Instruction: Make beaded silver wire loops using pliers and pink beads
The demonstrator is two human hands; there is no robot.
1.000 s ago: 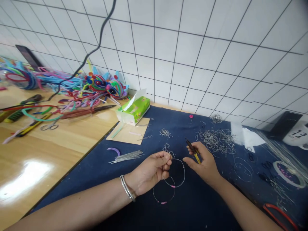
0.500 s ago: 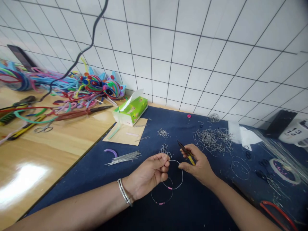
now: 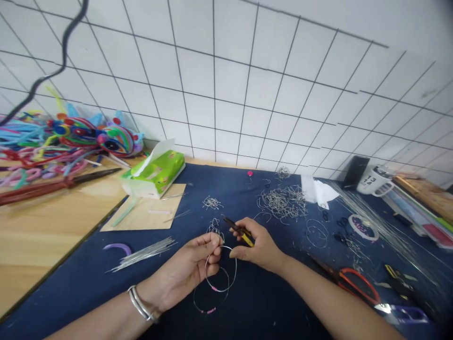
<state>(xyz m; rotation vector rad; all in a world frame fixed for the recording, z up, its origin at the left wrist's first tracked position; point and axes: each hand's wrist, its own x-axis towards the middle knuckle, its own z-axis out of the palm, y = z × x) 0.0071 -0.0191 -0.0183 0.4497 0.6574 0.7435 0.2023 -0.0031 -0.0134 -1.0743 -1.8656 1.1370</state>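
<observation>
My left hand (image 3: 200, 259), with a silver bangle (image 3: 138, 304) at the wrist, pinches a thin wire ring (image 3: 236, 269) that has a few pink beads low on its loop. Below it is a second wire loop (image 3: 194, 300), also with pink beads; whether my fingers hold it is unclear. Just right of the ring, my right hand (image 3: 256, 245) is closed around small pliers (image 3: 245, 236) with yellow-and-black handles, their dark jaws pointing up and left. The pliers are apart from the ring. A small cluster of bent wires (image 3: 214, 227) lies behind my left fingertips.
A green tissue pack (image 3: 159, 172) sits at back left, near straight wires (image 3: 145, 254) and a purple curved piece (image 3: 118, 247). Tangled wire (image 3: 283, 203) lies at back right. Red-handled scissors (image 3: 359, 285), a bead dish (image 3: 364, 227) and a mug (image 3: 373, 182) are on the right.
The view has turned right, so the table things appear further left and more tools show at the right. Both hands keep their holds, and the ring hangs slightly turned.
</observation>
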